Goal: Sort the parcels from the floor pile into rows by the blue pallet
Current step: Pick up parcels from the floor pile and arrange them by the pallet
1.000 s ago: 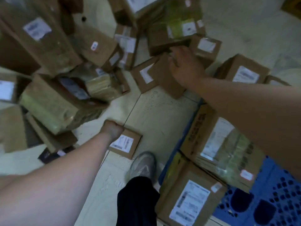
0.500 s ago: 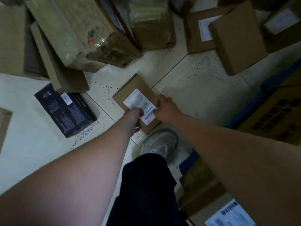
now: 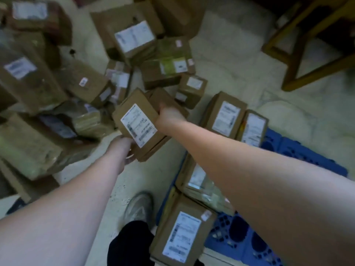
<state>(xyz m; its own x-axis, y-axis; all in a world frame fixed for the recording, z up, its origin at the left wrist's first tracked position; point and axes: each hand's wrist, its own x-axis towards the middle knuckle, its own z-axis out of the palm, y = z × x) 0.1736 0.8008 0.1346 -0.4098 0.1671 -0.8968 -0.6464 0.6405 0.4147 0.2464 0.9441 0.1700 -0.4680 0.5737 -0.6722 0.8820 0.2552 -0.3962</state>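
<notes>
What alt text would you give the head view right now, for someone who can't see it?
Both hands, left hand and right hand, hold a small labelled cardboard parcel above the floor. A jumbled parcel pile lies to the left; labelled boxes sit in a row along the blue pallet on the right.

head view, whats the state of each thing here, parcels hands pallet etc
held parcel: lifted off the floor, label up, gripped at both ends
left hand: grip on the parcel's near end
right hand: grip on the parcel's far end
floor pile: jumbled, boxes tilted and overlapping
row parcels: lined up along the pallet edge, labels up
blue pallet: flat on the floor, partly covered by parcels
</notes>
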